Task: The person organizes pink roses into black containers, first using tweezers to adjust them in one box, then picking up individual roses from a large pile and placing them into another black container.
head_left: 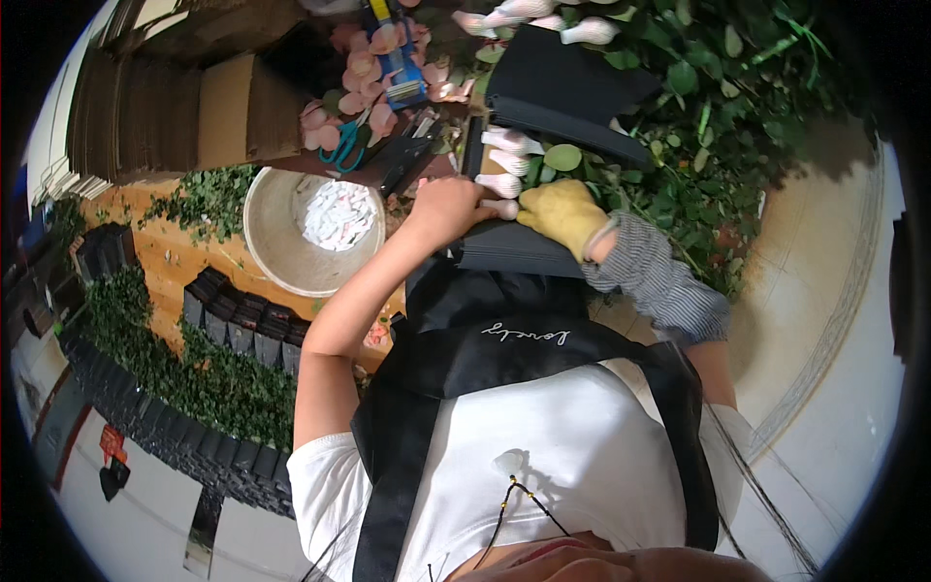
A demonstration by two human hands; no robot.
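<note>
Several flower buds in pale pinkish-white sleeves (506, 162) lie in a row at the edge of a dark stand. My bare left hand (451, 209) has its fingers closed on the nearest sleeved bud (500, 209). Against that bud's right end rests my right hand (562, 215), in a yellow glove, its fingers curled. Whatever the glove grips is hidden. A black sheet stack (519, 250) lies just below both hands, close to my apron. Leafy green stems (669, 194) spread out beyond the glove.
A pale round tub (262, 228) of small white pieces (337, 215) stands left of my forearm. Teal scissors (339, 145), pink petals (364, 73) and a black sheet pile (567, 92) lie farther off. Cardboard (223, 112) is stacked far left; dark-wrapped bundles (242, 315) line the floor.
</note>
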